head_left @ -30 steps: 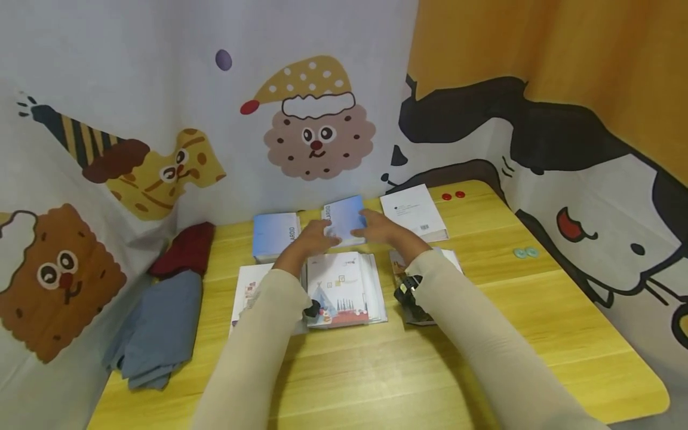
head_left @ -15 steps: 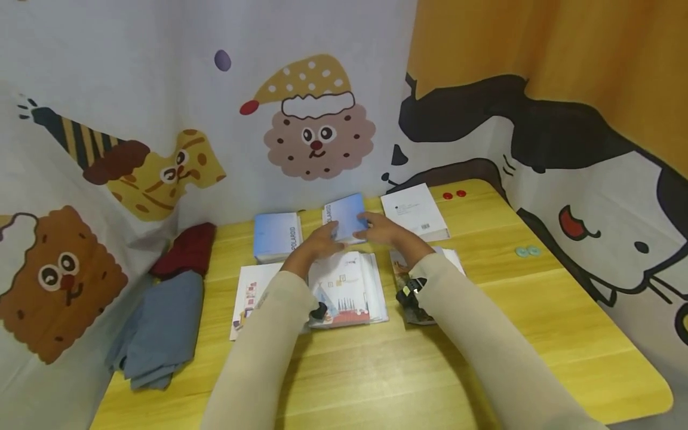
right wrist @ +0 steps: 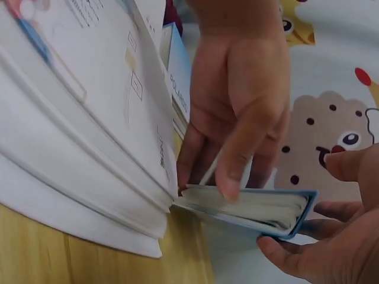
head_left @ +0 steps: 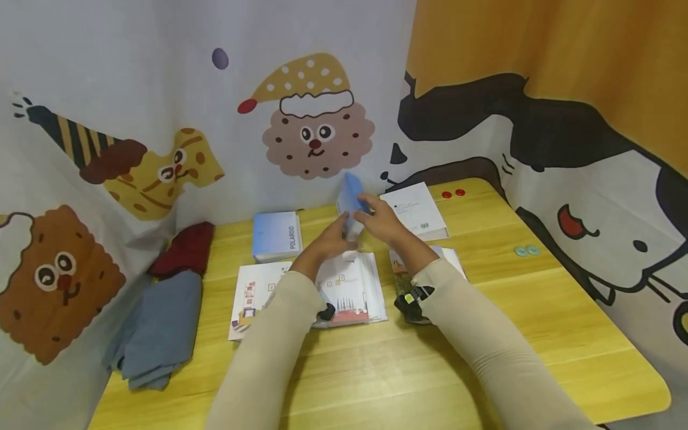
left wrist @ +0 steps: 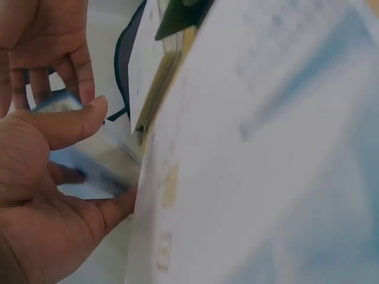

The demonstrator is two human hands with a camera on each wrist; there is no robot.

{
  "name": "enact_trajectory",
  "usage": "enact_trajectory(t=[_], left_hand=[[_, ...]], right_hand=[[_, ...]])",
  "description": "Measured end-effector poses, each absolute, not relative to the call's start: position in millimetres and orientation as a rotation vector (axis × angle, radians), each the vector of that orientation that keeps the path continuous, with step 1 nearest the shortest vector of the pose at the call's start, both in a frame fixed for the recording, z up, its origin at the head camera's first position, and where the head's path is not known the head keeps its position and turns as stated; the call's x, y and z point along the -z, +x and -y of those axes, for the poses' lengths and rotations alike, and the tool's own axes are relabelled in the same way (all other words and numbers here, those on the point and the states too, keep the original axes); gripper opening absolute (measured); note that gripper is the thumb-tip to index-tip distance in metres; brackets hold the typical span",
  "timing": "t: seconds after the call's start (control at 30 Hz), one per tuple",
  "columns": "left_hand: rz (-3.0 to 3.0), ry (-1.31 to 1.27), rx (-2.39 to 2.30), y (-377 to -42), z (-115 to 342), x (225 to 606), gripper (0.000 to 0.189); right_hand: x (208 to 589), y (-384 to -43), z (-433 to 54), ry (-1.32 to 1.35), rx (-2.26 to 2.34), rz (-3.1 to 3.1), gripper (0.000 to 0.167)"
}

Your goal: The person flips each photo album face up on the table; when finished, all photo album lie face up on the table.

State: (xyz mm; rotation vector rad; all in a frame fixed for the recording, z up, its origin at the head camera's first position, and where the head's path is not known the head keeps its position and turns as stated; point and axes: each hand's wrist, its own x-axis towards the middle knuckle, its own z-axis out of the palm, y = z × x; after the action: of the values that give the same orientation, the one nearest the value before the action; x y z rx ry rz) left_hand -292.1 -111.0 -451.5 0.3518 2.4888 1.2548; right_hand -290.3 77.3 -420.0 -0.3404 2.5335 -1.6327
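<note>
A small blue photo album (head_left: 350, 192) stands tilted up on edge at the back middle of the table. My left hand (head_left: 325, 243) grips its lower left part, the thumb lying on the page edges, as the right wrist view shows. My right hand (head_left: 384, 222) holds its upper right side, the fingers bent at the corner of the cover (right wrist: 309, 207). In front of the hands lies a thick white book (head_left: 349, 286) with a tent drawing, partly hidden by my left arm. A second blue album (head_left: 275, 234), marked POLAROID, lies flat to the left.
A white book (head_left: 414, 209) lies at the back right, a brown-covered one (head_left: 403, 280) under my right wrist, an illustrated white one (head_left: 252, 292) at the left. Grey cloth (head_left: 161, 328), dark red cloth (head_left: 188, 248), red buttons (head_left: 453, 193) and pale green buttons (head_left: 527, 251) rest near the edges.
The blue photo album has gone from nearly flat to tilted up on edge. My left hand has moved right with it, and the right hand has shifted up slightly.
</note>
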Motion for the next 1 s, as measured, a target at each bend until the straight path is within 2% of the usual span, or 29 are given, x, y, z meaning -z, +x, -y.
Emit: enact_trajectory(t=[0.27, 0.4, 0.5, 0.7, 0.87, 1.0], left_hand=[[-2.417, 0.280, -1.665, -295, 111, 456, 0.088], [-2.473, 0.164, -1.795, -295, 115, 457, 0.101], [-2.544, 0.073, -1.727, -296, 118, 456, 0.101], [-2.587, -0.076, -1.564, -297, 124, 455, 0.080], [-2.638, -0.073, -1.484, -298, 129, 458, 0.074], [-2.676, -0.060, -1.364, -297, 130, 458, 0.075]], right_hand=[[421, -281, -67, -0.384, 1.775, -2.441, 0.060], [426, -282, -68, -0.365, 1.722, -2.425, 0.061], [432, -284, -71, -0.349, 1.613, -2.430, 0.062], [438, -285, -78, -0.362, 1.449, -2.461, 0.063], [433, -285, -88, -0.395, 1.408, -2.498, 0.064], [427, -285, -101, -0.397, 1.414, -2.492, 0.064]])
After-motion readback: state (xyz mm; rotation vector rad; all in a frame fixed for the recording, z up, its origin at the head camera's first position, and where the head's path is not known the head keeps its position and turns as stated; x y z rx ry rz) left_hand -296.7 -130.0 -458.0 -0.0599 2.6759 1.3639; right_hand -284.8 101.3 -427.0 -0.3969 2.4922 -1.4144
